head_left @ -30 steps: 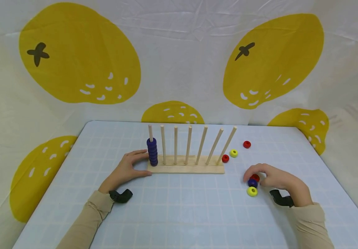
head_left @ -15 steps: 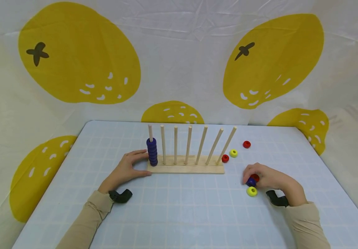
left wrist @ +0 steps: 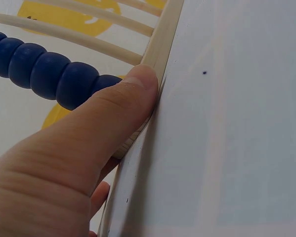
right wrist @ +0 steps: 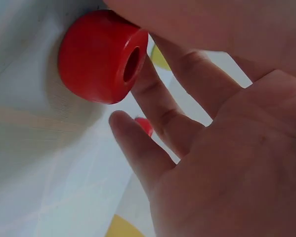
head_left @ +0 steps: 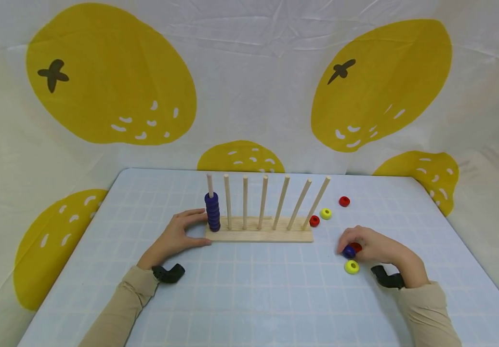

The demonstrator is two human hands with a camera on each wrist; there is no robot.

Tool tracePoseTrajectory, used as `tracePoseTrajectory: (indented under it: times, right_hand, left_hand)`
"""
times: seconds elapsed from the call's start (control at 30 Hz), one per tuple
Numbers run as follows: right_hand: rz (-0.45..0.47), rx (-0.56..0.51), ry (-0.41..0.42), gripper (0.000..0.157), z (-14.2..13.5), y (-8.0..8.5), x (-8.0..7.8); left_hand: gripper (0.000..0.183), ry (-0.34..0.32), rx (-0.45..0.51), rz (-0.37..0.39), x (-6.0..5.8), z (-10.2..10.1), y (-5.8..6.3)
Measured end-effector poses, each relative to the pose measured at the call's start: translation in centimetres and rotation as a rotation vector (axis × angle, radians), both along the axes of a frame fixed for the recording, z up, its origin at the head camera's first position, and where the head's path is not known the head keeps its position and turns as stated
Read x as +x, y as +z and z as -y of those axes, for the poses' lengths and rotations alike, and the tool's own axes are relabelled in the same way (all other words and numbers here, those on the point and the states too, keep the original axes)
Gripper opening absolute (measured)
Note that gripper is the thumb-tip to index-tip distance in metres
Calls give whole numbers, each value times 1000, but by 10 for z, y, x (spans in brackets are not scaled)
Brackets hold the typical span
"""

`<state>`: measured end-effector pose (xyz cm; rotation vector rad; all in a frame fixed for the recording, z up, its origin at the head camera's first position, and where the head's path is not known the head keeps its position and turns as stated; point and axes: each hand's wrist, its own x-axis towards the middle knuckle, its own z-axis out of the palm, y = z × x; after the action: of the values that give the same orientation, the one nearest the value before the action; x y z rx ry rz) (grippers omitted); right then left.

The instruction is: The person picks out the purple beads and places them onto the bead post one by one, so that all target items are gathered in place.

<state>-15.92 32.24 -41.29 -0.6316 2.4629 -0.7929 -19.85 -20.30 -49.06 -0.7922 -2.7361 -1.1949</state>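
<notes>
In the head view a wooden peg rack [head_left: 258,235] stands mid-table with a row of upright pegs. Dark blue beads [head_left: 213,212] are stacked on its leftmost peg. My left hand [head_left: 176,239] holds the rack's left end, and the left wrist view shows the thumb [left wrist: 113,108] pressed along the base's edge. To the right of the rack, my right hand [head_left: 377,246] pinches a blue bead [head_left: 349,251] between thumb and fingertips. A red bead [right wrist: 101,57] lies close beneath that hand, partly covered in the head view. The right wrist view does not show the blue bead.
A yellow bead [head_left: 351,267] lies just in front of the right hand. Near the rack's right end are a red bead [head_left: 314,221], another yellow bead [head_left: 325,213] and a farther red bead [head_left: 344,201]. Behind the table hangs a fruit-patterned cloth [head_left: 249,96].
My right hand has moved slightly left and its fingers have closed on the blue bead, which has shifted a little left and away from the yellow bead. The left hand stays put.
</notes>
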Motion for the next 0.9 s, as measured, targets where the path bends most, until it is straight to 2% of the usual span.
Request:
tracePoseTrajectory:
  times: [0.33,0.53,0.67,0.9]
  right_hand:
    - [-170,-50,27,40,0,5,2]
    - [-192,-70,-39,39,3,7,2]
    - [-239,-79,-85,39,7,9,3]
    - [-336,-101,-97,38,13,12,4]
  left_hand:
    - [68,-4,3,-7,0,0,1]
    - [68,-5,8,-5,0,0,0]
    - [69,-3,2,-3,0,0,-1]
    - [69,-3,3,-6,-1,-1,0]
